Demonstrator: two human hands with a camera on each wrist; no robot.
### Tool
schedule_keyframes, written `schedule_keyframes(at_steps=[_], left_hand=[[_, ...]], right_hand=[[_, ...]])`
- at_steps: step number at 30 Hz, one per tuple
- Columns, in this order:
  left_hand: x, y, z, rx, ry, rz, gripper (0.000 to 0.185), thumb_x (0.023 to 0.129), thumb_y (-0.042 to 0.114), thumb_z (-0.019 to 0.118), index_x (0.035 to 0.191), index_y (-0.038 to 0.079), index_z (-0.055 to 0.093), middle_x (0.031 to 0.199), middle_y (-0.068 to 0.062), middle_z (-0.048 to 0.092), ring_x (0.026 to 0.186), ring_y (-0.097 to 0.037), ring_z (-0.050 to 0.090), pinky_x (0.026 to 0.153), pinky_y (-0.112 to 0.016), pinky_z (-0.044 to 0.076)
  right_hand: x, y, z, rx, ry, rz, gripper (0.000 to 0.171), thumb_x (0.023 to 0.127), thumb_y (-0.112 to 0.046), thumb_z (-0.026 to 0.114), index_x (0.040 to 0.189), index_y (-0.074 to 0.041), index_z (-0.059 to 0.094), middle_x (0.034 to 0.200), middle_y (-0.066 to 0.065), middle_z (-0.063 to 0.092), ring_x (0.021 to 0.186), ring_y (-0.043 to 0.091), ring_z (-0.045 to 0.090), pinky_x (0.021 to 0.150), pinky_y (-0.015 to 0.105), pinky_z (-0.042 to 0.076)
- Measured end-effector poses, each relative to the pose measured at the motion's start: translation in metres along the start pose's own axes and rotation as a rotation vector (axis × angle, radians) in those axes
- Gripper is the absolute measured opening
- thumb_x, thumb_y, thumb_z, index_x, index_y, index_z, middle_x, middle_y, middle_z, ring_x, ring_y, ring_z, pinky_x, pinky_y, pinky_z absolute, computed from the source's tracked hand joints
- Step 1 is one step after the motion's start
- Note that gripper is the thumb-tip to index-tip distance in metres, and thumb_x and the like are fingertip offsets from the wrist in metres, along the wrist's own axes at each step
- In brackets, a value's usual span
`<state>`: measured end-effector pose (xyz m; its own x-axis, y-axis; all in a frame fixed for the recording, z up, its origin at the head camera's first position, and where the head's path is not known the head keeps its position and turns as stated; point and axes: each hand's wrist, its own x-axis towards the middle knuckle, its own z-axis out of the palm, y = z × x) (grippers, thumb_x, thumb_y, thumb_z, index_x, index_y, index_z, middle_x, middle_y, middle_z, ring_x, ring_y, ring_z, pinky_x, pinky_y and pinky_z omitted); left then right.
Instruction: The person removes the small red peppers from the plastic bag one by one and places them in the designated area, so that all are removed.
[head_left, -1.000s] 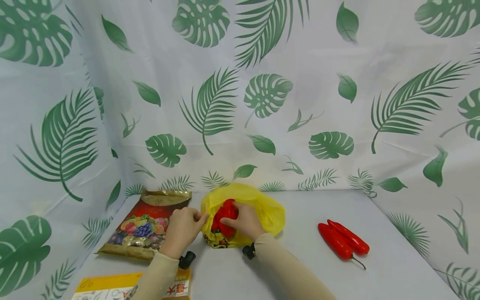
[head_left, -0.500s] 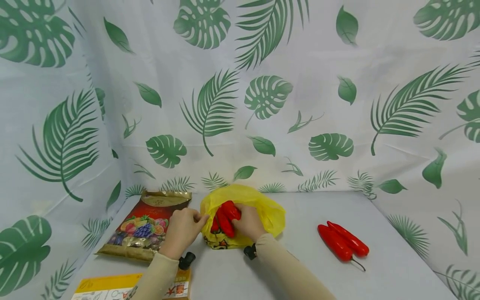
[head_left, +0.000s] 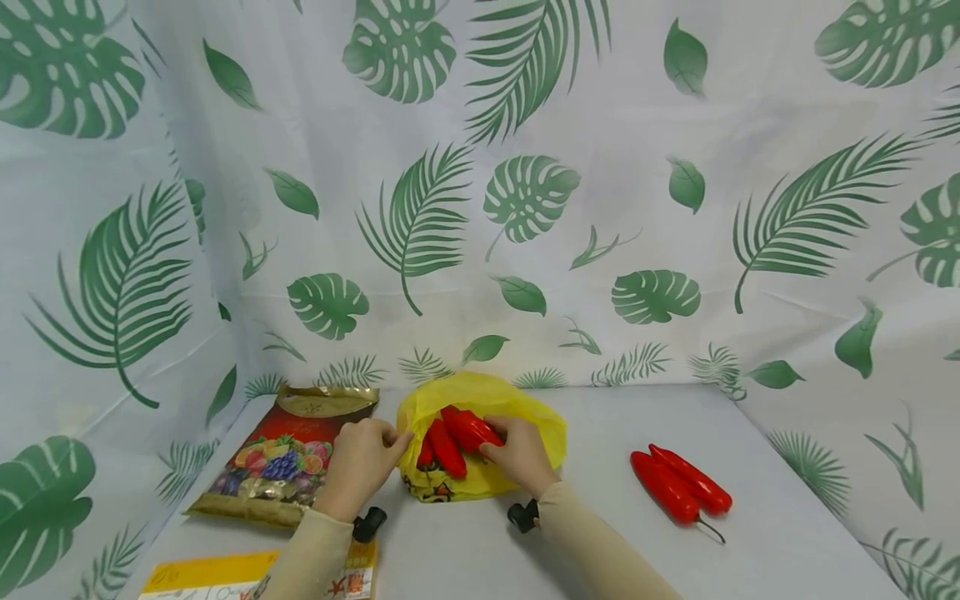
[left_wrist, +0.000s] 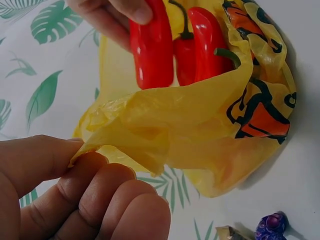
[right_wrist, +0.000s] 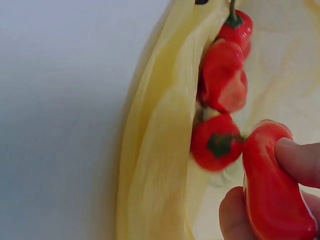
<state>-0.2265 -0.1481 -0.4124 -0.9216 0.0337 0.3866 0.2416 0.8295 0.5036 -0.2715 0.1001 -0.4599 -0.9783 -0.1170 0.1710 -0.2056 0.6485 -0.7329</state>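
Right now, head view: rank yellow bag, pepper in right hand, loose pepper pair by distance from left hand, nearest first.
1. Yellow bag: edge pinched by left hand.
2. Held pepper: rightward, in right hand.
3. Loose pepper pair: far right, on the table.

A fruit pack [head_left: 279, 463] and a leafy cloth [head_left: 555, 275]

The red fruit pack lies by the left edge of the white table [head_left: 607, 425]. A yellow-and-white box or book [head_left: 202, 575] lies in front.

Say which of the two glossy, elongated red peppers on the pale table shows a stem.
The pepper nearer the yellow plastic bag: its thin stem sticks out; its neighbour shows none.
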Motion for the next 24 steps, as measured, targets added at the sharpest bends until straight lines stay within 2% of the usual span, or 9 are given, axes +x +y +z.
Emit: schedule_keyframes(at_steps=[10,24], left_hand=[[0.001,0.003,0.001,0.008,-0.008,-0.025,0.033,0.092,0.029,0.080,0.062,0.017,0.072,0.053,0.007,0.060,0.048,-0.010,0.046,0.047,-0.025,0.036],[0.001,0.006,0.002,0.007,-0.007,-0.014,0.034,0.092,0.029,0.080,0.061,0.016,0.072,0.051,0.006,0.058,0.046,-0.010,0.045,0.046,-0.024,0.034]], right_hand=[[-0.027,0.025,-0.037,-0.047,0.008,0.011,0.045,0.090,-0.013,0.081,0.132,-0.006,0.071,0.126,0.010,0.075,0.110,0.024,0.067,0.100,0.048,0.058],[-0.067,0.062,-0.098,-0.170,0.043,0.129,0.050,0.089,-0.014,0.081,0.136,-0.006,0.068,0.124,0.012,0.075,0.102,0.022,0.067,0.090,0.047,0.061]])
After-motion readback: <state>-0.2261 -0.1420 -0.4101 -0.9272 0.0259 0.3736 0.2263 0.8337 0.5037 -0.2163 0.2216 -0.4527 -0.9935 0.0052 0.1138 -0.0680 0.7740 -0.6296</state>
